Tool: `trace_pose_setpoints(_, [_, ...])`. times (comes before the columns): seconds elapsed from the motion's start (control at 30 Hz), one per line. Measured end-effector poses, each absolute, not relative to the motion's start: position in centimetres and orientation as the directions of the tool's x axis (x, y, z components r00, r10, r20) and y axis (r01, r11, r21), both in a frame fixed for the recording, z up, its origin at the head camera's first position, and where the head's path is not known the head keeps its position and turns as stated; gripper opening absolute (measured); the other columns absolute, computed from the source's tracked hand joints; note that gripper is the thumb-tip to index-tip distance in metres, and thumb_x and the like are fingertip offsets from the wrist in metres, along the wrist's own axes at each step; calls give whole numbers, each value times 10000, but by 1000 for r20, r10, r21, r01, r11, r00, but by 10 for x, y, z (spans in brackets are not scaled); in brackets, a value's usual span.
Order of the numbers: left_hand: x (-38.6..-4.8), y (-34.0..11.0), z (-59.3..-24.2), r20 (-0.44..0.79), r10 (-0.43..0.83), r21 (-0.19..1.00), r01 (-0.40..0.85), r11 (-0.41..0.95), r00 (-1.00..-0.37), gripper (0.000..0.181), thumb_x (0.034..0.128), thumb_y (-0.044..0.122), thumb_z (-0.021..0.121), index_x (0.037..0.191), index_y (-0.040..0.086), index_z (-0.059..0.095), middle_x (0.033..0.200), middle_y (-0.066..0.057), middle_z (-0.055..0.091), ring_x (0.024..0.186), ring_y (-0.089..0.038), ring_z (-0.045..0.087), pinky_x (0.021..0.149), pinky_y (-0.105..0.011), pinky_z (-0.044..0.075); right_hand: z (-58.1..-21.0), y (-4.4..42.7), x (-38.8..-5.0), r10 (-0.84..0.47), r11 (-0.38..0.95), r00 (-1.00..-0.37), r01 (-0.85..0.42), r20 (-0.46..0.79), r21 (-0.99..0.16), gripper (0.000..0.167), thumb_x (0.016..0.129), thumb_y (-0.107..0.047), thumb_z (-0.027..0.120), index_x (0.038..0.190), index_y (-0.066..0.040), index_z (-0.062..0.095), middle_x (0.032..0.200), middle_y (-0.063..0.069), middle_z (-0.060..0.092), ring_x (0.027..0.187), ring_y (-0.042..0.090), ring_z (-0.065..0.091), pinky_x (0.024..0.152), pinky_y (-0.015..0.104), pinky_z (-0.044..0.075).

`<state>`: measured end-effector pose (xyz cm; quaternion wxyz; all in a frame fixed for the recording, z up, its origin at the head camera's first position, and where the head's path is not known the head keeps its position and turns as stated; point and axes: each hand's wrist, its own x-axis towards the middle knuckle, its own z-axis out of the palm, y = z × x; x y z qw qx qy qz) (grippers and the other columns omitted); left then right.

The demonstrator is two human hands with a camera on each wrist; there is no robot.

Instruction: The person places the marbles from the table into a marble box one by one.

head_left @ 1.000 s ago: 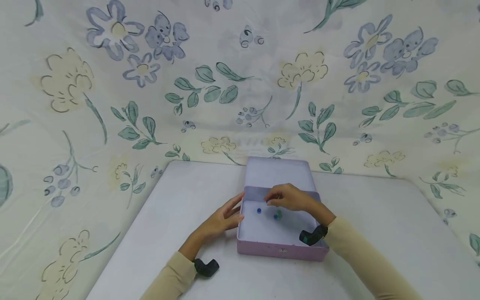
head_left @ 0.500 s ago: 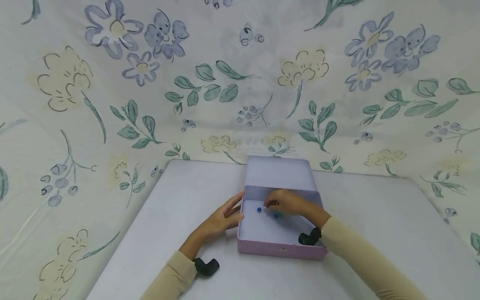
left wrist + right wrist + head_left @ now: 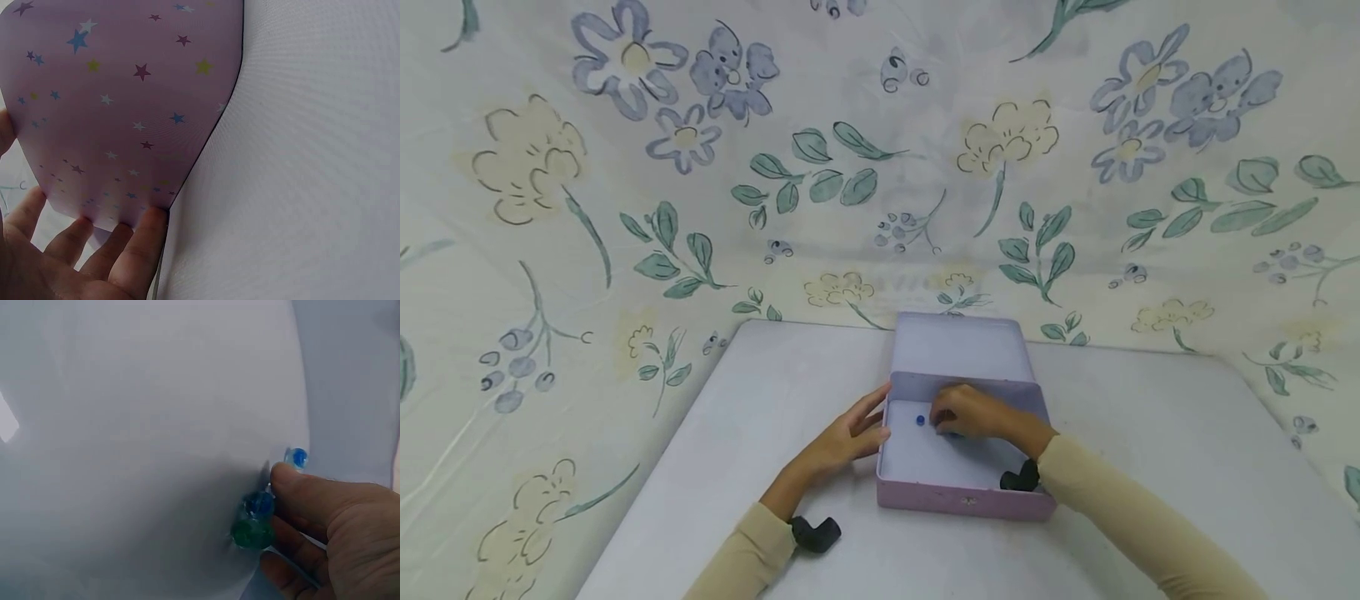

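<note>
A lidded tin box (image 3: 925,497), pink with printed stars outside and pale lilac inside, stands open on the table. My left hand (image 3: 838,437) rests its outstretched fingers against the box's left wall; in the left wrist view its fingertips touch the starred side (image 3: 144,131). My right hand (image 3: 973,411) is inside the box with thumb and fingers bent together low over the floor. A tiny clear glint shows at its thumb tip, apparently a small pinched marble, mostly hidden. Close by lie a blue marble (image 3: 259,505) and a green marble (image 3: 252,534), touching. Another blue marble (image 3: 921,421) lies to the left.
The box's raised lid (image 3: 958,346) leans back behind it. A white table (image 3: 790,367) lies underneath, with a floral cloth (image 3: 880,167) hanging behind. Black wrist cameras (image 3: 817,535) sit at both sleeves; the right one hangs over the box's front wall.
My right hand has lowered to the box floor with its small pinched thing and now covers much of the blue and green marbles. The left hand keeps its place on the wall.
</note>
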<state>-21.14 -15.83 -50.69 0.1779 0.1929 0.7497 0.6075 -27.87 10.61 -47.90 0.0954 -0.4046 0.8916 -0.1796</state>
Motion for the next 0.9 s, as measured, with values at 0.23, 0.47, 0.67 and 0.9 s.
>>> trace_pose_setpoints(0.23, [-211, -158, -506, -31, 506, 978, 78, 192, -862, 732, 1010, 265, 593, 1603, 345, 172, 1700, -11, 66, 1524, -413, 211, 1099, -550, 445, -478, 107, -278, -754, 617, -656, -687, -39, -385, 139, 871, -104, 769, 1010, -107, 772, 958, -7, 710, 821, 55, 582, 772, 222, 564])
trace_pose_setpoints(0.47, [-212, -157, -507, -35, 490, 978, 71, 195, -871, 727, 1014, 208, 582, 1603, 341, 178, 1699, -8, 78, 1523, -416, 210, 1092, -548, 451, -455, 123, -281, -769, 548, -639, -671, 14, -499, 242, 894, -144, 749, 1112, -40, 738, 1051, 76, 727, 920, 138, 671, 818, 234, 589])
trace_pose_setpoints(0.67, [-213, -156, -507, -40, 496, 980, 62, 187, -867, 733, 1012, 191, 584, 1605, 332, 176, 1698, 0, 84, 1529, -411, 194, 1101, -545, 443, -418, 171, -268, -744, 512, -666, -617, 50, -597, 345, 911, -207, 733, 1212, -41, 697, 1177, 134, 716, 1071, 304, 685, 890, 325, 599])
trace_pose_setpoints(0.9, [-215, -157, -508, -40, 503, 981, 60, 183, -863, 738, 1013, 189, 580, 1610, 312, 164, 1697, 7, 86, 1532, -411, 183, 1097, -553, 445, -410, 241, -244, -613, 604, -779, -571, 134, -556, 328, 918, -189, 725, 1221, -69, 691, 1178, 75, 718, 1066, 259, 679, 893, 335, 596])
